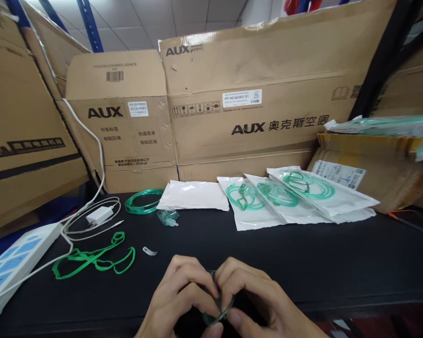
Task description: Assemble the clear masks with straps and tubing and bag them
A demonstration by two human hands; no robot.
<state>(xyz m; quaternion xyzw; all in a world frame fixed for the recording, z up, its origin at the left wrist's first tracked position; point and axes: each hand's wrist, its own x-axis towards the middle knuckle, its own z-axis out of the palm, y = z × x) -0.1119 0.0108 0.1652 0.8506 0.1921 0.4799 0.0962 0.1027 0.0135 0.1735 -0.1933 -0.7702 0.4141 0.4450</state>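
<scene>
Low in the middle of the view, my left hand and my right hand meet with bent fingers. Both pinch the rim of a clear green plastic mask, which the fingers mostly hide. A small bent metal nose clip lies on the black table to the left of my hands. Further left is a loose green elastic strap. Behind these sit a coil of green tubing and a small clear green plastic part with a whitish tip, beside a white packet.
Several sealed pouches with green tubing and masks overlap at the back right. A brown carton carries more pouches. On the left are a power strip and a white charger with its cable. Large cardboard panels wall the back.
</scene>
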